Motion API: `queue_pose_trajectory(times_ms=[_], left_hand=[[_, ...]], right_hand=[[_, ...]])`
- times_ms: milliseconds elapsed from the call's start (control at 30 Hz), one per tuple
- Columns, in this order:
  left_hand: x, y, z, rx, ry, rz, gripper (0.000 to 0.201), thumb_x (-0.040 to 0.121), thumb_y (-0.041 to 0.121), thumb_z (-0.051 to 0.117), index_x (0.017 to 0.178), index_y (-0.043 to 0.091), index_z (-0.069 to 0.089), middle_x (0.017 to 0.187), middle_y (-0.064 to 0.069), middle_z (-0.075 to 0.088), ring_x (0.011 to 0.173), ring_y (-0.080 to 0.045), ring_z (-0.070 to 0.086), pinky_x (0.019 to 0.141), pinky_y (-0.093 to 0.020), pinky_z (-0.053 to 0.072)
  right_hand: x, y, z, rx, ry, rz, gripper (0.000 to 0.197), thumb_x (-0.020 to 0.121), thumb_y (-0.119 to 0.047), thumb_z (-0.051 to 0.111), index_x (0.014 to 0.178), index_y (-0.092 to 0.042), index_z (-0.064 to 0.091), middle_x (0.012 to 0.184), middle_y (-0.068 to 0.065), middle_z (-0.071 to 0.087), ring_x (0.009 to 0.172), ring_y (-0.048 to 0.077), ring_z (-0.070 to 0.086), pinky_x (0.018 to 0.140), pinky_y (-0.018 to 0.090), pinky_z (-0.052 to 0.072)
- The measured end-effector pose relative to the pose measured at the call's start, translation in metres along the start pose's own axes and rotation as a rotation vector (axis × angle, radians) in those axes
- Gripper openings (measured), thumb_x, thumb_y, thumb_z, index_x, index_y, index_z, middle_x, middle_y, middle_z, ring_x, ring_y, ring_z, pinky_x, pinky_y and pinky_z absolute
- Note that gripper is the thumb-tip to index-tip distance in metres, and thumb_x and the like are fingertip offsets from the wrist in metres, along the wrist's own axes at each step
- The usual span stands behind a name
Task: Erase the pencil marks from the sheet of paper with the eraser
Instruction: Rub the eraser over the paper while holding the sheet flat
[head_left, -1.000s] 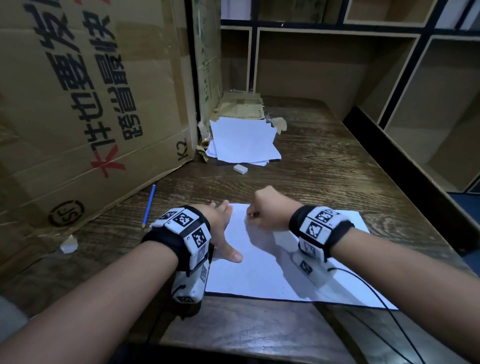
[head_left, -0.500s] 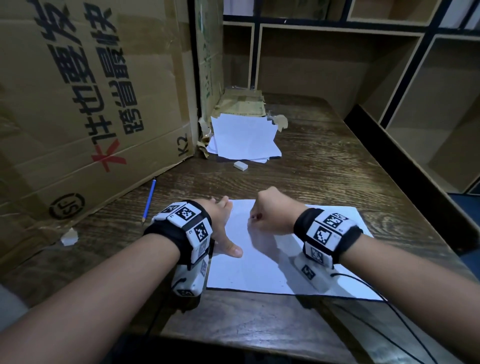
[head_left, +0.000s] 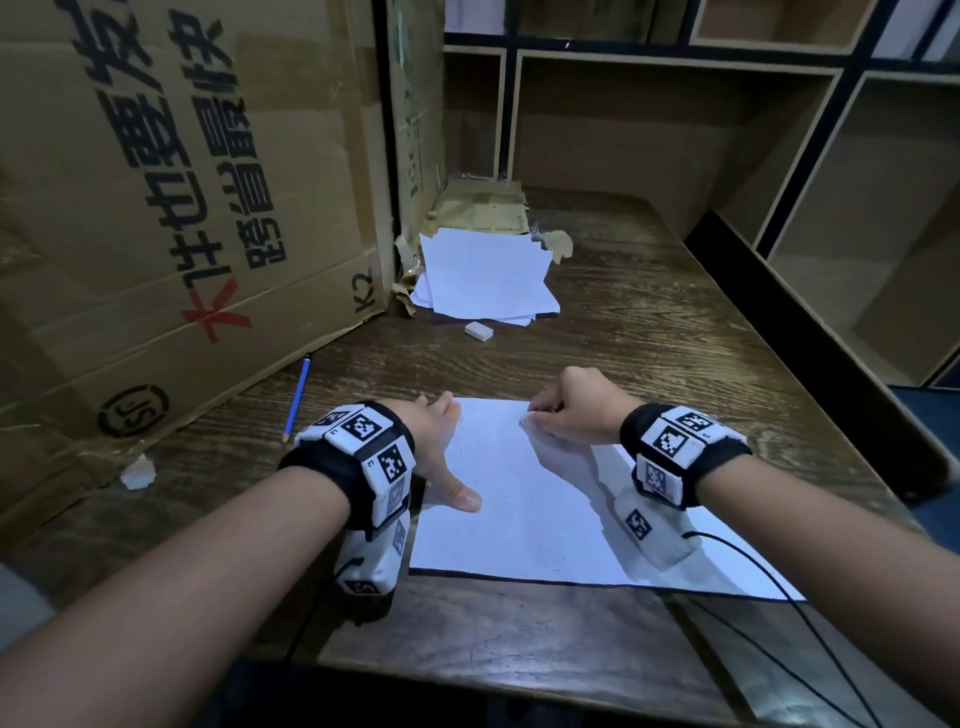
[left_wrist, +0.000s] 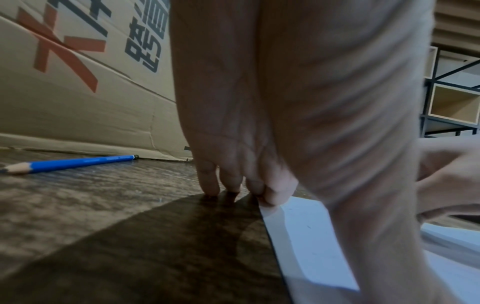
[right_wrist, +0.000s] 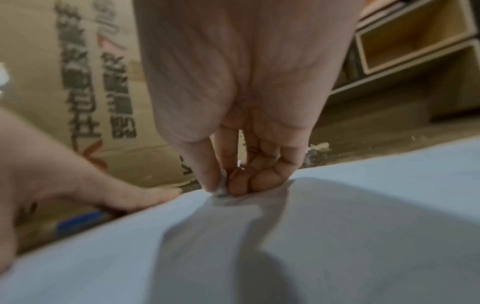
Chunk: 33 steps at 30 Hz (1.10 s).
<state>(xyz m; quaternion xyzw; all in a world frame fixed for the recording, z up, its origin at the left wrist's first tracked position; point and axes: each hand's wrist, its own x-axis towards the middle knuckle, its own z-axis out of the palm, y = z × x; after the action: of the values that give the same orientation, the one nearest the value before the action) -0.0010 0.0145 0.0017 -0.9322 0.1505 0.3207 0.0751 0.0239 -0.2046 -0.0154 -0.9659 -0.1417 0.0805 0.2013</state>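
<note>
A white sheet of paper (head_left: 519, 514) lies on the dark wooden desk (head_left: 649, 332) in front of me. My left hand (head_left: 441, 441) rests flat at the sheet's left edge, thumb on the paper and fingertips (left_wrist: 275, 197) at its far corner. Curled into a loose fist, my right hand (head_left: 566, 410) sits at the sheet's far edge. In the right wrist view its thumb and fingers pinch a small greyish-white eraser (right_wrist: 220, 191) against the paper (right_wrist: 337, 226). I can make out only faint specks on the sheet.
A blue pencil (head_left: 297, 400) lies left of the sheet beside a big cardboard box (head_left: 156, 208). A second white eraser (head_left: 477, 331) sits before a stack of paper (head_left: 483, 275). A crumpled white scrap (head_left: 137, 473) lies far left. Open shelves (head_left: 831, 208) stand to the right.
My right hand has shifted slightly to the right along the sheet's far edge. The left hand stays in place on the paper.
</note>
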Motion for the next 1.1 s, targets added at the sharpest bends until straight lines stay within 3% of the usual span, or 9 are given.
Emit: queue_pose_trajectory(times_ms=[100, 200, 267, 400, 567, 667, 767, 867, 1100], left_hand=[[-0.003, -0.003, -0.001, 0.03, 0.001, -0.024, 0.137, 0.072, 0.08, 0.063, 0.156, 0.01, -0.02, 0.164, 0.0, -0.025, 0.154, -0.025, -0.011, 0.123, -0.047, 0.012], [-0.009, -0.011, -0.001, 0.082, -0.035, -0.092, 0.14, 0.069, 0.079, 0.068, 0.157, 0.011, -0.019, 0.165, 0.001, -0.022, 0.154, -0.022, -0.008, 0.124, -0.044, 0.013], [-0.012, -0.018, -0.003, 0.099, -0.051, -0.131, 0.146, 0.064, 0.076, 0.075, 0.158, 0.009, -0.015, 0.167, -0.002, -0.014, 0.155, -0.023, 0.0, 0.123, -0.042, 0.018], [-0.016, -0.02, -0.004, -0.045, 0.011, -0.032, 0.119, 0.064, 0.068, 0.082, 0.155, 0.018, 0.024, 0.166, 0.002, 0.016, 0.146, -0.023, 0.031, 0.116, -0.041, 0.034], [-0.014, -0.016, 0.013, -0.098, 0.033, 0.079, 0.127, 0.075, 0.068, 0.072, 0.158, 0.029, -0.016, 0.162, 0.012, -0.027, 0.151, -0.009, -0.017, 0.124, -0.037, 0.004], [-0.013, -0.024, 0.013, -0.12, 0.03, 0.094, 0.13, 0.07, 0.073, 0.072, 0.157, 0.034, -0.016, 0.162, 0.015, -0.027, 0.151, -0.007, -0.017, 0.124, -0.037, 0.005], [-0.011, -0.024, 0.015, -0.071, 0.042, 0.122, 0.132, 0.07, 0.075, 0.071, 0.157, 0.03, -0.018, 0.163, 0.009, -0.028, 0.151, -0.009, -0.019, 0.123, -0.037, 0.005], [-0.01, -0.022, 0.016, -0.011, 0.016, 0.105, 0.138, 0.068, 0.078, 0.07, 0.155, 0.025, -0.024, 0.161, 0.006, -0.033, 0.15, -0.012, -0.022, 0.123, -0.039, 0.001], [-0.01, -0.018, 0.013, 0.072, -0.02, 0.068, 0.155, 0.054, 0.075, 0.081, 0.153, 0.028, -0.028, 0.158, 0.006, -0.038, 0.148, -0.014, -0.027, 0.124, -0.046, 0.002]], right_hand=[[-0.004, -0.002, 0.005, 0.095, -0.036, 0.026, 0.02, 0.087, -0.032, 0.067, 0.074, -0.022, 0.079, 0.066, -0.004, 0.074, 0.056, -0.003, 0.058, 0.051, 0.007, 0.04], [-0.006, -0.017, 0.014, 0.112, -0.04, 0.009, 0.023, 0.084, -0.035, 0.068, 0.064, -0.026, 0.075, 0.063, -0.01, 0.069, 0.06, 0.005, 0.061, 0.053, 0.018, 0.045], [-0.005, -0.031, 0.019, 0.114, -0.042, -0.023, 0.028, 0.086, -0.033, 0.07, 0.059, -0.025, 0.071, 0.057, -0.012, 0.064, 0.055, 0.003, 0.055, 0.048, 0.016, 0.042], [0.001, -0.053, 0.027, -0.018, -0.019, -0.118, 0.032, 0.088, -0.022, 0.063, 0.065, 0.001, 0.066, 0.051, 0.005, 0.045, 0.053, 0.019, 0.038, 0.051, 0.03, 0.038], [0.01, -0.059, 0.024, -0.17, 0.01, -0.159, 0.03, 0.086, -0.014, 0.058, 0.059, -0.001, 0.057, 0.053, 0.009, 0.044, 0.056, 0.028, 0.039, 0.053, 0.032, 0.039], [0.001, -0.063, 0.023, -0.209, -0.026, -0.222, 0.03, 0.09, -0.019, 0.058, 0.066, -0.001, 0.063, 0.058, 0.011, 0.054, 0.059, 0.028, 0.048, 0.055, 0.03, 0.041], [-0.027, -0.07, 0.031, -0.24, -0.099, -0.39, 0.03, 0.091, -0.026, 0.057, 0.067, -0.01, 0.066, 0.053, -0.001, 0.045, 0.06, 0.026, 0.048, 0.058, 0.03, 0.038], [-0.042, -0.068, 0.033, -0.254, -0.174, -0.492, 0.032, 0.091, -0.033, 0.057, 0.07, -0.012, 0.07, 0.06, 0.002, 0.058, 0.061, 0.025, 0.05, 0.06, 0.033, 0.042], [-0.018, -0.073, 0.027, -0.251, -0.025, -0.434, 0.029, 0.087, -0.023, 0.059, 0.063, -0.007, 0.065, 0.052, 0.006, 0.049, 0.051, 0.024, 0.041, 0.056, 0.032, 0.038]])
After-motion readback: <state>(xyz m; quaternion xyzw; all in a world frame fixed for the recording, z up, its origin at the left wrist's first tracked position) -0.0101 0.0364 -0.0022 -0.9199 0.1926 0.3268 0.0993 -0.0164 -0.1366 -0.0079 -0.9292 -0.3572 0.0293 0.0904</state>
